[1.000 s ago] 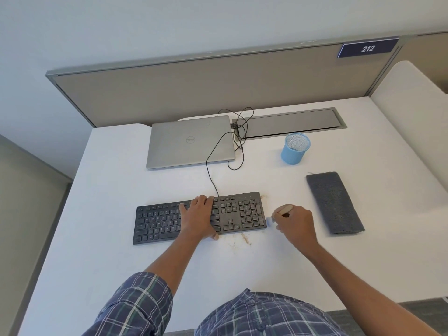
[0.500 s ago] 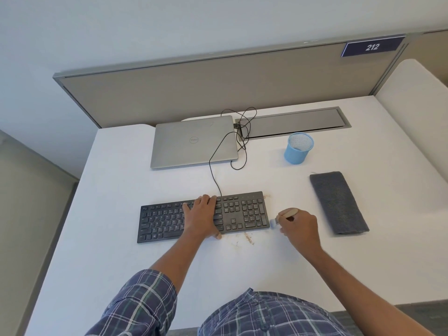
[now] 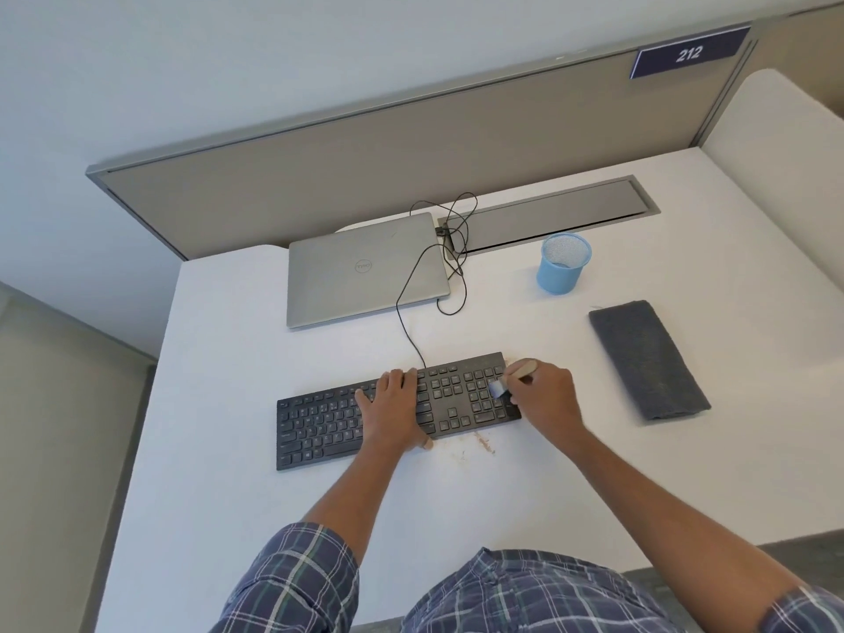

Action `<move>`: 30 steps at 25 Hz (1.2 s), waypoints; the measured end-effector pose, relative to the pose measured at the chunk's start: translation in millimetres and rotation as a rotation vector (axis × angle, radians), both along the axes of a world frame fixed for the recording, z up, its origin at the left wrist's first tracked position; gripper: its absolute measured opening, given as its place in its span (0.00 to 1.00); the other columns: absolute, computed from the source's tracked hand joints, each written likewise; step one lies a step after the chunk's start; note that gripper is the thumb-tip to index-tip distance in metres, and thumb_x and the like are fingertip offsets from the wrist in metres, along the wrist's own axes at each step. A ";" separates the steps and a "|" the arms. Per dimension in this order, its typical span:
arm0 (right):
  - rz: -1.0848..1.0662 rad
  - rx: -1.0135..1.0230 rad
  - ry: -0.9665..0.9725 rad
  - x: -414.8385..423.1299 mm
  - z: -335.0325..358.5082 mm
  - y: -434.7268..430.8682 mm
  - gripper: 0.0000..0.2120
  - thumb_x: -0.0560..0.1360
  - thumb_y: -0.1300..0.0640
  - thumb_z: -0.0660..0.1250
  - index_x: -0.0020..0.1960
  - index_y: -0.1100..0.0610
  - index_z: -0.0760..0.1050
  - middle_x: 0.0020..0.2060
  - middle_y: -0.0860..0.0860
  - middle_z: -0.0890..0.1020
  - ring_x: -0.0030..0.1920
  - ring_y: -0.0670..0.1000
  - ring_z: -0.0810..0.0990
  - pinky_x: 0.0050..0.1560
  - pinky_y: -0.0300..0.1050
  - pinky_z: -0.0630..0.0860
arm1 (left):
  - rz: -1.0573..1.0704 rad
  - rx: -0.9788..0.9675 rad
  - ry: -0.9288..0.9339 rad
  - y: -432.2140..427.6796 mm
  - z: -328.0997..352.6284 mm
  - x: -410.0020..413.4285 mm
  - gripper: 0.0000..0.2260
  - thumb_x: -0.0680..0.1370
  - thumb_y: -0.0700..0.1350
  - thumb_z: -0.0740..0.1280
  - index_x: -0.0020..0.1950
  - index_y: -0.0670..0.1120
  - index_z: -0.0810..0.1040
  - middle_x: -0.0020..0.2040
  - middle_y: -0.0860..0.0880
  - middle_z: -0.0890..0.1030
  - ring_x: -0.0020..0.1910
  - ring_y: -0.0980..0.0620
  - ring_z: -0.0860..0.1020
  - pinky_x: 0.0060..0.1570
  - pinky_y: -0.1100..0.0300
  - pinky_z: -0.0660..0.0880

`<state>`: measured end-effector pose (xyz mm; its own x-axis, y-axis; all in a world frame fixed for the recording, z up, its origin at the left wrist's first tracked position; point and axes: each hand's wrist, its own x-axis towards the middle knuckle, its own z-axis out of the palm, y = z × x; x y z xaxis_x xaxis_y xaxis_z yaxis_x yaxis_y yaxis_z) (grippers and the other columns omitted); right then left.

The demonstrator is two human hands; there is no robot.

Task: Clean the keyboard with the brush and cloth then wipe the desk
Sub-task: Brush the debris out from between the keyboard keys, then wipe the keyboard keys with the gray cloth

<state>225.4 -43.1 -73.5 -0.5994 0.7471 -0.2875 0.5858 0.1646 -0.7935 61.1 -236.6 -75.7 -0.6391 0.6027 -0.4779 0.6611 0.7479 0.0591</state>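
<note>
A black keyboard (image 3: pixel 319 422) lies in the middle of the white desk (image 3: pixel 228 518). My left hand (image 3: pixel 392 411) rests flat on its centre keys, holding it still. My right hand (image 3: pixel 545 397) grips a small wooden-handled brush (image 3: pixel 520 370), and the pale bristles (image 3: pixel 498 387) touch the number pad at the keyboard's right end. A folded grey cloth (image 3: pixel 646 358) lies on the desk to the right of my right hand, apart from it. Brown crumbs (image 3: pixel 484 443) are scattered on the desk just in front of the keyboard's right part.
A closed silver laptop (image 3: pixel 361 271) sits behind the keyboard, with the black cable (image 3: pixel 450 249) looping beside it. A blue mesh cup (image 3: pixel 564 262) stands at the back right. A grey cable tray (image 3: pixel 548 217) and a partition panel (image 3: pixel 365 162) bound the desk's far edge.
My right hand has moved the brush left, from the desk beside the keyboard onto the number pad. My left hand has stayed on the keys.
</note>
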 end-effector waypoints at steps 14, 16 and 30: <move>-0.187 -0.323 0.254 39.5 36.1 -23.0 0.08 0.80 0.56 0.76 0.58 0.50 0.88 0.53 0.46 0.89 0.45 0.50 0.85 0.45 0.50 0.85 | 0.062 0.233 -0.112 4.9 16.5 18.6 0.35 0.76 0.62 0.76 0.80 0.53 0.69 0.83 0.45 0.63 0.83 0.44 0.60 0.82 0.29 0.51; -0.158 -0.371 0.232 39.2 37.3 -30.6 0.11 0.80 0.49 0.76 0.60 0.50 0.87 0.53 0.42 0.89 0.46 0.48 0.84 0.46 0.51 0.84 | 0.110 0.428 -0.214 12.3 21.6 32.7 0.14 0.78 0.58 0.75 0.60 0.56 0.81 0.64 0.53 0.81 0.66 0.52 0.77 0.78 0.38 0.66; -0.277 -0.213 0.172 56.9 27.9 -11.0 0.24 0.79 0.62 0.72 0.68 0.38 0.79 0.39 0.51 0.89 0.35 0.52 0.84 0.37 0.48 0.79 | 0.682 0.681 -1.064 79.0 52.6 116.3 0.13 0.82 0.40 0.68 0.65 0.49 0.83 0.55 0.49 0.85 0.52 0.53 0.80 0.53 0.55 0.77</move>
<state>282.3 -54.1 -45.6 -0.4362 0.8219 -0.3664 0.4409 -0.1598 -0.8832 177.4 -157.6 -23.0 -0.4196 0.6316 -0.6519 -0.3933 0.5208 0.7577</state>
